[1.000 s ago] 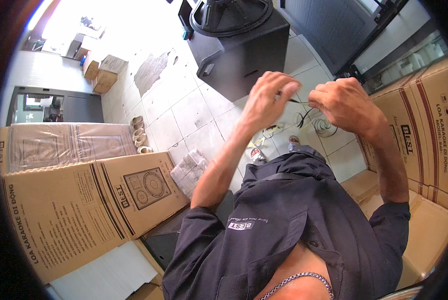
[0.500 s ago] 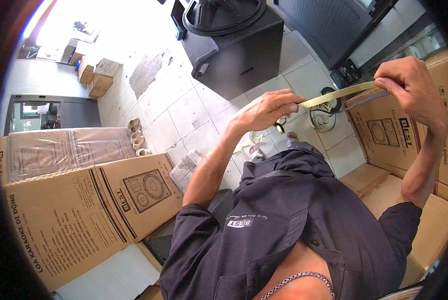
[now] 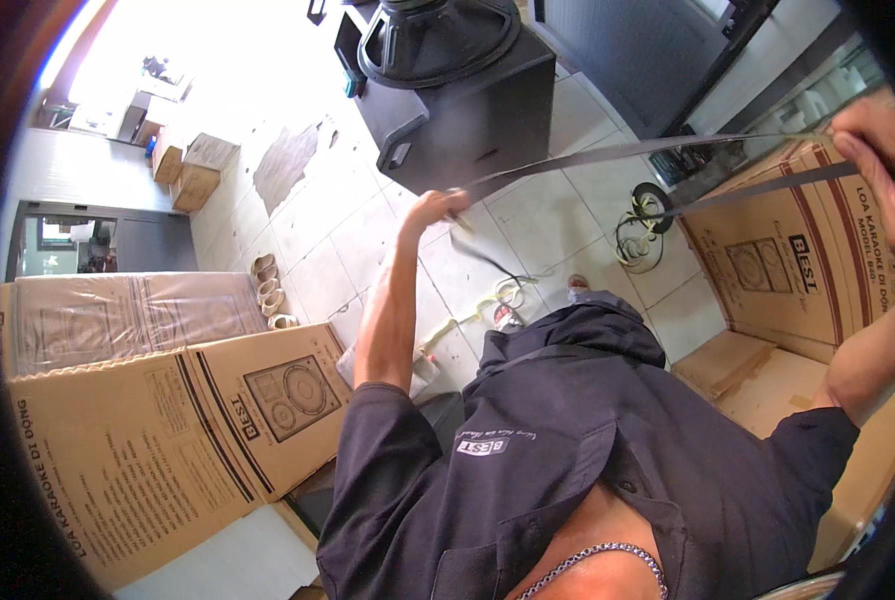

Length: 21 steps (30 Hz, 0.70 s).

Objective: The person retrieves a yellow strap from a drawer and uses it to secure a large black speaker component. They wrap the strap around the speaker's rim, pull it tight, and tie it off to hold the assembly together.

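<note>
A long dark strip of tape (image 3: 608, 154) stretches between my two hands above the tiled floor. My left hand (image 3: 436, 212) is closed on its left end, and a short dark tail hangs below the fingers. At the right edge of the view my right hand (image 3: 883, 165) grips the strip, fingers closed. A second dark length runs from this hand down toward a black roll (image 3: 653, 203) on the floor. Thin pale yellow strips (image 3: 636, 245) lie in loops beside the roll. More yellow strip (image 3: 455, 325) lies near my feet.
A black speaker cabinet (image 3: 478, 125) with a round speaker driver (image 3: 438, 45) on top stands ahead. Printed cardboard boxes (image 3: 288, 395) rise at the left, and another printed box (image 3: 768, 250) stands at the right. Sandals (image 3: 266, 285) sit beyond the left boxes.
My hands have moved apart, the left one leftward and the right one to the right. More strip spans between them, now showing its dark side instead of yellow.
</note>
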### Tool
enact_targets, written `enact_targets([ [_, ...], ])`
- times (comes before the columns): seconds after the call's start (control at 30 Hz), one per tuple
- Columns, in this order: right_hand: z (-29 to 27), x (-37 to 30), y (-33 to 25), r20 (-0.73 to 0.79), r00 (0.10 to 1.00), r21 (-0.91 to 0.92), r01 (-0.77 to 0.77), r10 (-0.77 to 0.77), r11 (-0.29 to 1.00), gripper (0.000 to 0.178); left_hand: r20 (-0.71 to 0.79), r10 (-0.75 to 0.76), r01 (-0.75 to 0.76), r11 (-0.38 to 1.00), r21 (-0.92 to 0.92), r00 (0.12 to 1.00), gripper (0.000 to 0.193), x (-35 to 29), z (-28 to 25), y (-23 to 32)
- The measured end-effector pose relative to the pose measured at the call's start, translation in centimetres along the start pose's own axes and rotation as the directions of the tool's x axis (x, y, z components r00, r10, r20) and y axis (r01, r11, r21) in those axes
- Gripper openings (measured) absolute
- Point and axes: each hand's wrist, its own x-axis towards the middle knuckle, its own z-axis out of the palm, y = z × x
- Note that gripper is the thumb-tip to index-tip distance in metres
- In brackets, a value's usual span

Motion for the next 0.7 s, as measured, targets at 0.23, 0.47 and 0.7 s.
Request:
enact_targets([
  [0.23,5.1,3.1,-1.0,0.138,0.990,-0.188,0.067,-0.041,0.980,0.018,-0.192,0.527,-0.323,0.728,0.605,0.828,0.083,-7.3,-2.0,20.8],
  [0.47,7.3,6.4,-1.6,0.391,0.920,0.250,-0.094,-0.011,0.964,0.022,-0.048,0.796,-0.694,0.495,-0.523,0.604,0.042,-15.0,1.5,29.9],
  [0.7,5.1,-0.6,15.6,0.449,0.854,0.397,-0.455,0.263,0.797,0.030,0.315,0.654,-0.355,0.681,-0.640,0.688,0.046,-11.1,-1.0,16.1],
])
